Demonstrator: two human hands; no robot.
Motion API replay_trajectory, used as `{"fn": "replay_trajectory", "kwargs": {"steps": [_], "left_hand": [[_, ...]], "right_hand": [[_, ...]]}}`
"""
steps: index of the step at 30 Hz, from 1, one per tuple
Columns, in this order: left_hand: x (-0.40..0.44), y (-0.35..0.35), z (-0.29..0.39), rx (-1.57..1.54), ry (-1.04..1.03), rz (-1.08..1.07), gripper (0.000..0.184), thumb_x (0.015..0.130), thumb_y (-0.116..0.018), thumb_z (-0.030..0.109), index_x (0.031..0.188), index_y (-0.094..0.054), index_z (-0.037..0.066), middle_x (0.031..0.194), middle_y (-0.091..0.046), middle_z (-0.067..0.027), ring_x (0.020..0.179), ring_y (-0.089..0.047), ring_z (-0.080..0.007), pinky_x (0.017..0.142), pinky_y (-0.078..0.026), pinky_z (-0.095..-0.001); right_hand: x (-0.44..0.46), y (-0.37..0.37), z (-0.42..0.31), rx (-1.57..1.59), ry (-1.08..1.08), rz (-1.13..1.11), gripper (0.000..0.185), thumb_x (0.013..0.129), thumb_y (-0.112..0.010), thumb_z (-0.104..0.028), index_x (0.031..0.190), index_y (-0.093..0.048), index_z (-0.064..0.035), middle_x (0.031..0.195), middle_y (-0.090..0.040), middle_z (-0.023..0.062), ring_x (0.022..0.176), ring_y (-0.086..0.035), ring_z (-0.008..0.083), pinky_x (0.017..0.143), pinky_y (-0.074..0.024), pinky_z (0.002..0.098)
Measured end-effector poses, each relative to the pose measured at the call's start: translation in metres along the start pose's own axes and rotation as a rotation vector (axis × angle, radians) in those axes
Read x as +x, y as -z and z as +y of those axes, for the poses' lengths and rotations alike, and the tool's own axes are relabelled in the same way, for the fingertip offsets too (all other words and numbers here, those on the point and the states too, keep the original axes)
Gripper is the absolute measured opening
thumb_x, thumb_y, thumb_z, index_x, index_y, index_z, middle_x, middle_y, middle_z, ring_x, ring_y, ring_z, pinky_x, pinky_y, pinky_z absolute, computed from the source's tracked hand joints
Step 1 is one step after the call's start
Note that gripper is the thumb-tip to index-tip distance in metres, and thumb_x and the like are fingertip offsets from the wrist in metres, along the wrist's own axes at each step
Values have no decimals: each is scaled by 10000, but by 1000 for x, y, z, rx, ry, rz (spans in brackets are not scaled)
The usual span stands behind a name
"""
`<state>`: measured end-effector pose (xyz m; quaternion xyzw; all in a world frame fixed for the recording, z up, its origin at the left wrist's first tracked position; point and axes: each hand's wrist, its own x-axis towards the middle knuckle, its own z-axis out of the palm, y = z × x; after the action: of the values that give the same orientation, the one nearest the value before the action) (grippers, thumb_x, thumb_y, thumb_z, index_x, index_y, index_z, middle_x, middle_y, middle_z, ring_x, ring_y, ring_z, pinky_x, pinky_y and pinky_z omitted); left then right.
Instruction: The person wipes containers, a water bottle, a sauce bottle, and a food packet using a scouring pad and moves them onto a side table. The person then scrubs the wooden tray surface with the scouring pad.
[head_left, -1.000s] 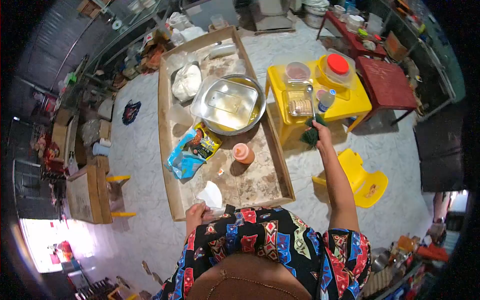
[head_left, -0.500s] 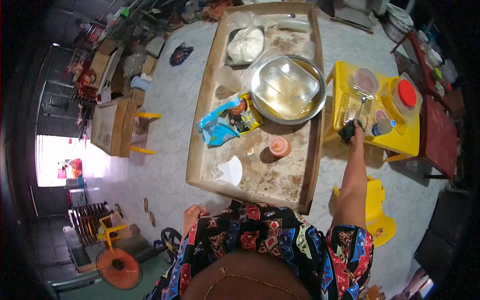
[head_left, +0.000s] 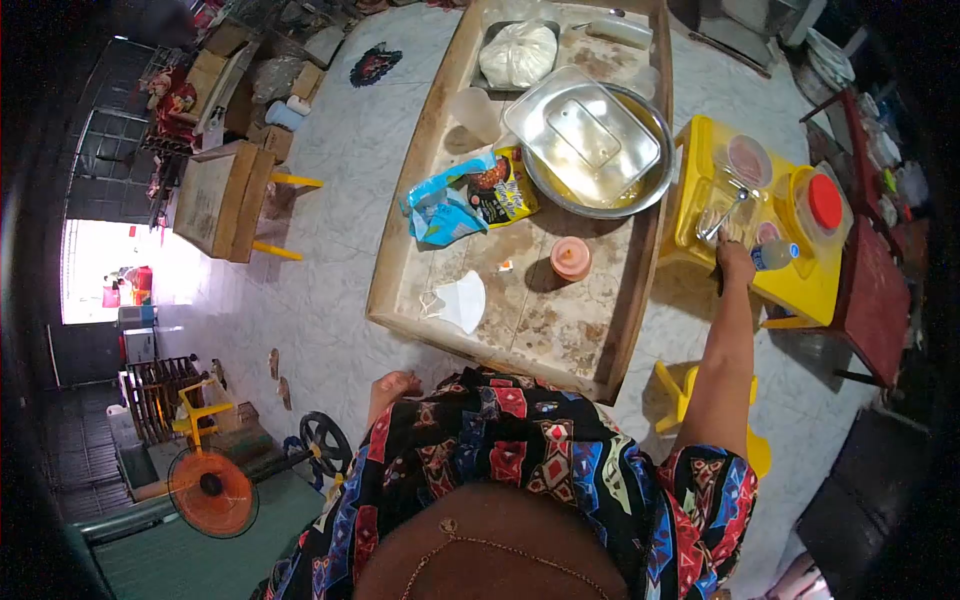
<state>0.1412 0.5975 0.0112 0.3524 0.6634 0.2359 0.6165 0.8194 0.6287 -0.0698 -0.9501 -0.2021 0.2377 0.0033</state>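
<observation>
While your right hand (head_left: 737, 262) is sitting nearer, the spoon (head_left: 727, 214) is lying on the yellow table (head_left: 825, 281) at its fingertips' twelve o'clock, running seven to one. Your left hand (head_left: 395, 385) is hanging towards eight; either hand's finger opening and hold, I can't tell.

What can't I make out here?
Head view:
Palm of the right hand: hidden by the hand's back.
Middle of the yellow chair: hidden by the right arm.
Wording on the blue-capped bottle: too small.
Far end of the wooden tray: cut off by the top edge.
</observation>
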Motion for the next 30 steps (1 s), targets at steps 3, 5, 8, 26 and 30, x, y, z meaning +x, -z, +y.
{"fn": "replay_trajectory", "kwargs": {"steps": [3,5,8,26,30], "left_hand": [[2,-14,27,113,-172,-92,251,824,-596,235,803,-618,-14,723,-628,-76,622,-587,-151,573,-470,-267],[5,-35,51,308,82,44,179,799,-615,185,814,-619,7,744,-629,-85,612,-577,-145,561,-466,-266],[29,-57,51,369,-124,-99,148,774,-653,174,850,-598,59,782,-608,-39,578,-543,-112,488,-434,-260],[140,-279,74,359,-809,-413,959,504,-847,218,1263,-284,58,1184,-483,-141,1099,-484,-241,929,-390,-335],[151,-285,63,226,-898,-394,793,544,-819,201,1192,-382,67,1139,-524,-102,1052,-521,-219,893,-410,-317]], "right_hand": [[-12,15,3,10,-13,26,771,817,-238,-672,1090,-598,-47,1149,-554,186,1094,-508,355,891,-396,446],[-10,11,13,63,14,67,782,813,-231,-681,1072,-609,-49,1125,-562,203,1085,-508,368,889,-398,443],[-22,7,35,205,-20,104,838,785,-265,-708,1039,-605,15,1079,-564,256,1047,-523,386,873,-400,451],[-228,-201,237,1785,-407,128,684,831,-349,-658,1106,-542,-63,876,-597,66,670,-575,196,564,-483,326],[-296,-149,198,1849,-444,68,719,870,-331,-605,1260,-428,-8,1165,-511,104,977,-524,235,853,-426,326]]}}
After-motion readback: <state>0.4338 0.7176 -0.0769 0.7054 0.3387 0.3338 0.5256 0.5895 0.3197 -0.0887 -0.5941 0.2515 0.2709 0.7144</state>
